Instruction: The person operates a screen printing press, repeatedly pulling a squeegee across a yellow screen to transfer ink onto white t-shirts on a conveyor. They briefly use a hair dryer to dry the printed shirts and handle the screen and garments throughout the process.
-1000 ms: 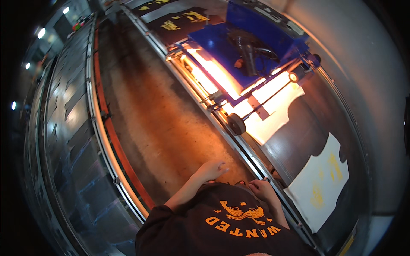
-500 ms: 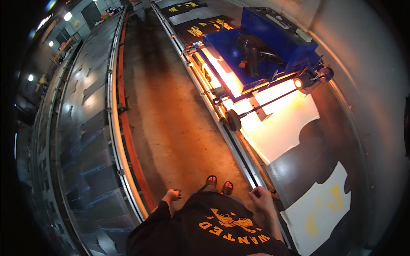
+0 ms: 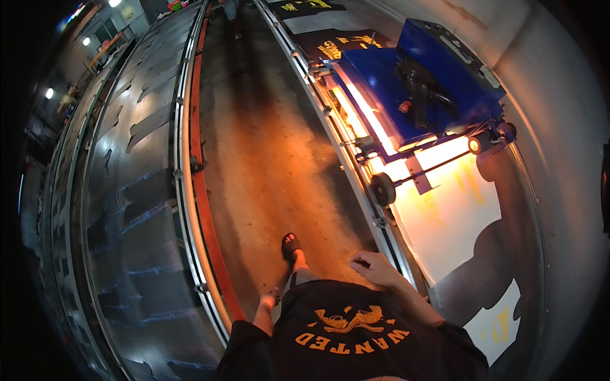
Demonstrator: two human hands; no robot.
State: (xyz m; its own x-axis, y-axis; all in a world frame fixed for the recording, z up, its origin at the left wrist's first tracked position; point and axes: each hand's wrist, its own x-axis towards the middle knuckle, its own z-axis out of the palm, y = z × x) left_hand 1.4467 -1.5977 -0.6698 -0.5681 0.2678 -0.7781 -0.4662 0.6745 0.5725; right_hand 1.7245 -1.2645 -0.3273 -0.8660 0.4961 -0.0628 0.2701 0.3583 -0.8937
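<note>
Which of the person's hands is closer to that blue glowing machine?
The right. The right hand is over the aisle, short of the blue machine, not touching it; the left hand is lower in the picture and farther left.

Glossy metal heater (image 3: 375, 79); matt cloth panel (image 3: 441, 232); shiny worktop (image 3: 149, 200).

Black shirt (image 3: 349, 355) on the wearer: one word, big orange capitals, bowed in an arc beside an orange drawing and small stars; crisp, legible. Dark garment piece (image 3: 343, 43) on the right-hand counter (image 3: 457, 289): yellow lettering, too small to read. Farther dark piece (image 3: 308, 7): yellow print, unreadable. Near white piece (image 3: 438, 232), lower white piece (image 3: 499, 327): yellow marks, blurred; cannot tell if letters.
</note>
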